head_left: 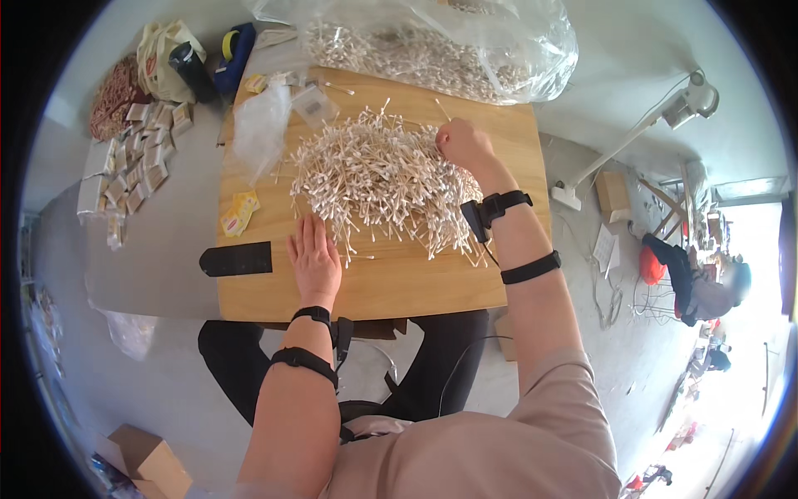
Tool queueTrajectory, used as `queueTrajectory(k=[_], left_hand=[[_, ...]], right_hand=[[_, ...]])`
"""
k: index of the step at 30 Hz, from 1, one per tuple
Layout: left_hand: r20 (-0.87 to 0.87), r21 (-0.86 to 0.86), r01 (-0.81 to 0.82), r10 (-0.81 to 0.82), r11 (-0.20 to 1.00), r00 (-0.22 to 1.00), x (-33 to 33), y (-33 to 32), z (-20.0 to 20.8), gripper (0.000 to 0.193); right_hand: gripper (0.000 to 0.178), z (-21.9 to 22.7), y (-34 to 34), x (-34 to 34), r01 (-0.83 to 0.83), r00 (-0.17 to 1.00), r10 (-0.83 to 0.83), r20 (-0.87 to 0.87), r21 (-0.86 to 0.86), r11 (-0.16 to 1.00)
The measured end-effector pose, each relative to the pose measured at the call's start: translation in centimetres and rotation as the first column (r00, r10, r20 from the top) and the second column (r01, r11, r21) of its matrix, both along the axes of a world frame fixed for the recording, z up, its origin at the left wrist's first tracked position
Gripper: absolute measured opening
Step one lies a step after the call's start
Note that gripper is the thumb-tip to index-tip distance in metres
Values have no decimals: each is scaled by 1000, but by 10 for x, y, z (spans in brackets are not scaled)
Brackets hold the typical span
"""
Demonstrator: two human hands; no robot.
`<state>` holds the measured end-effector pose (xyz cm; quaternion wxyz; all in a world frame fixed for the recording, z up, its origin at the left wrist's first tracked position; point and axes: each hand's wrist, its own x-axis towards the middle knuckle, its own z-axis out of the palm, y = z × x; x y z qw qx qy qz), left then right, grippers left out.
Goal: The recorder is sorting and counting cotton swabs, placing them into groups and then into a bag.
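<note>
A large heap of loose cotton swabs (378, 170) with white tips and thin pale sticks is spread over the wooden tabletop (399, 291). My left hand (316, 262) lies palm down at the heap's near left edge, its fingers stretched out and the tips touching the nearest swabs. At the far right side of the heap, my right hand (464, 143) is closed. One cotton swab (441, 109) sticks out past its fingers; whether more are inside the fist is hidden. Black straps circle both my forearms.
Behind the heap sits a big clear bag (432, 50) full of swabs. Left of it are a crumpled plastic bag (260, 133), a yellow packet (239, 214) and a black flat strip (237, 259). Several small boxes (137, 170) cover the grey table. A white lamp (640, 133) stands right.
</note>
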<state>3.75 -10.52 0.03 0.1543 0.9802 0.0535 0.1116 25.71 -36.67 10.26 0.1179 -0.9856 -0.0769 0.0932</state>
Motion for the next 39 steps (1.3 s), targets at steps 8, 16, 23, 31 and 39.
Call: queueTrajectory(k=[8, 16, 23, 31, 39], left_hand=[[-27, 47, -9, 11, 999, 1000, -2, 6, -5, 46], [-32, 36, -8, 9, 999, 999, 0, 3, -4, 45], [-41, 46, -9, 11, 999, 999, 0, 4, -2, 43], [-21, 17, -1, 1, 1000, 1000, 0, 1, -3, 43], [-6, 10, -7, 7, 1000, 1000, 0, 1, -6, 44]], right_hand=[[12, -15, -20, -1, -100, 916, -67, 395, 387, 917], [13, -15, -7, -3, 183, 949, -312, 45, 727, 662], [29, 1, 16, -4, 149, 983, -110, -149, 288, 946], [26, -6, 11, -4, 181, 962, -263, 72, 553, 814], [17, -9, -8, -10, 203, 943, -187, -276, 920, -336]])
